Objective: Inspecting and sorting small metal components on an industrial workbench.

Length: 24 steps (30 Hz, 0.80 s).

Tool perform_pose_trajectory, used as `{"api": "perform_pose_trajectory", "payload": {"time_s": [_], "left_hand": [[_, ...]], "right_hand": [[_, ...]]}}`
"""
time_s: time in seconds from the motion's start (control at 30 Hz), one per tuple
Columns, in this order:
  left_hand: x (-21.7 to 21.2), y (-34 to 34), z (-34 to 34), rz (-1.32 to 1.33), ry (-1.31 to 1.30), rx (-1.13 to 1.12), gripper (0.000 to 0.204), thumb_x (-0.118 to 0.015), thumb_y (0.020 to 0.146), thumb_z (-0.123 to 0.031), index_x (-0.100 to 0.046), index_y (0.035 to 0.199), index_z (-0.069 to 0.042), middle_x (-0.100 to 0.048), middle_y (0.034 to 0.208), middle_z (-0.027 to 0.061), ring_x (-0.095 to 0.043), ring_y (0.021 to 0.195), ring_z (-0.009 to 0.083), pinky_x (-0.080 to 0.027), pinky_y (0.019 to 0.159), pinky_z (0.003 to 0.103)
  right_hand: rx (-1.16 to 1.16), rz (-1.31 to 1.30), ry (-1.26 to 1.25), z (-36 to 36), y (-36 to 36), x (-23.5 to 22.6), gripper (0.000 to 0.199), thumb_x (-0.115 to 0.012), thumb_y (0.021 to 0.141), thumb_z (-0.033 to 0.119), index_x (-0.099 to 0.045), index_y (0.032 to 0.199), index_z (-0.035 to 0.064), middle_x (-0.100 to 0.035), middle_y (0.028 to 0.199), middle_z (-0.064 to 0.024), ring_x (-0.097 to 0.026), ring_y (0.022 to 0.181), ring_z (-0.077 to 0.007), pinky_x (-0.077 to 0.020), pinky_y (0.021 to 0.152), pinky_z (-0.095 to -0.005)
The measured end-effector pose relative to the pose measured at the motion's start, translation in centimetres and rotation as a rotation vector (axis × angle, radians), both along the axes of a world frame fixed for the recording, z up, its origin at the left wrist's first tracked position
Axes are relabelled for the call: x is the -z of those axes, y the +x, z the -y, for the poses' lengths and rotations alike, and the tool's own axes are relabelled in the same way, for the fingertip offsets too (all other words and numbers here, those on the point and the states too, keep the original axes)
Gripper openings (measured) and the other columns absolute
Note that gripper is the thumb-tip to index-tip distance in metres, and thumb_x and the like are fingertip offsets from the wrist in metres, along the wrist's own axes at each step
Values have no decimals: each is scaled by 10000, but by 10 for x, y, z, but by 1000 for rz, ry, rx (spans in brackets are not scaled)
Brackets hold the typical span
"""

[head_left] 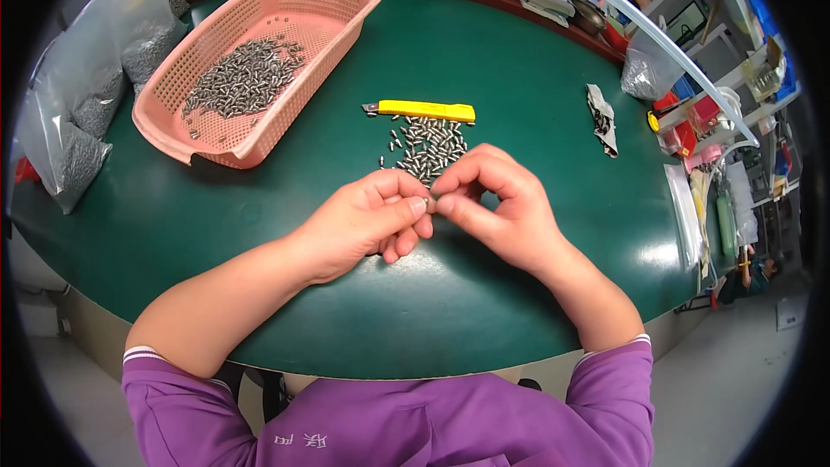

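My left hand and my right hand meet over the near middle of the green table. Between the left thumb and forefinger a small metal part shows, mostly hidden by the fingertips. The right thumb and forefinger come together right beside it; whether they also grip it I cannot tell. Just beyond my hands lies a loose pile of small silvery metal parts. A yellow utility knife lies along the far side of that pile, its blade end to the left.
A pink plastic basket holding many similar metal parts stands at the far left. Clear bags of parts line the left edge. A crumpled grey-white scrap lies to the right. Shelving with bags and tools borders the right, with people beyond.
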<state>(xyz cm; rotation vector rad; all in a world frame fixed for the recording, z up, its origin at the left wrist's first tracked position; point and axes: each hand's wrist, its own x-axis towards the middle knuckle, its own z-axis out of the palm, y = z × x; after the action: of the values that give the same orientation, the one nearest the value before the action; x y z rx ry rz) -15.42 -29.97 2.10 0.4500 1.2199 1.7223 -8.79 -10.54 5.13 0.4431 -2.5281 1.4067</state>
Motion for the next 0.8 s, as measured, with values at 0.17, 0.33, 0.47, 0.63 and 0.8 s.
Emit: {"api": "perform_pose_trajectory", "payload": {"time_s": [0.17, 0.33, 0.47, 0.63, 0.8], "left_hand": [[-2, 0, -1, 55, 66, -36, 165, -418, 971, -188, -514, 966, -55, -565, 817, 63, -498, 585, 89, -382, 478, 184], [-2, -1, 0, 106, 101, -67, 187, -364, 955, -166, -495, 934, -35, -551, 801, 100, -469, 550, 126, -358, 456, 223], [-2, -3, 0, 142, 98, -59, 181, -364, 954, -170, -486, 921, -41, -543, 796, 101, -454, 542, 134, -346, 452, 234], [3, -4, 2, 159, 144, -22, 193, -392, 962, -201, -498, 939, -41, -566, 807, 80, -496, 576, 103, -380, 471, 213], [6, -3, 1, 109, 161, -19, 184, -401, 968, -209, -491, 960, -49, -563, 840, 69, -496, 604, 98, -387, 501, 215]], "right_hand": [[290, -39, 290, -26, -15, -4, 107, -634, 814, 58, -656, 918, 52, -615, 854, -68, -608, 744, -177, -496, 668, -285], [189, -34, 574, -33, -12, 2, 135, -660, 765, 68, -688, 895, 90, -624, 853, -65, -620, 781, -228, -504, 679, -319], [129, -131, 781, -28, -5, -1, 156, -666, 734, 79, -697, 886, 96, -620, 827, -58, -612, 780, -234, -510, 685, -342], [430, -97, 1114, -48, 0, 0, 20, -626, 721, 64, -608, 727, 71, -568, 772, -86, -582, 769, -264, -502, 674, -369], [368, -174, 701, -45, -17, 3, 77, -640, 760, 85, -585, 813, 74, -566, 840, -81, -584, 822, -268, -496, 704, -379]]}}
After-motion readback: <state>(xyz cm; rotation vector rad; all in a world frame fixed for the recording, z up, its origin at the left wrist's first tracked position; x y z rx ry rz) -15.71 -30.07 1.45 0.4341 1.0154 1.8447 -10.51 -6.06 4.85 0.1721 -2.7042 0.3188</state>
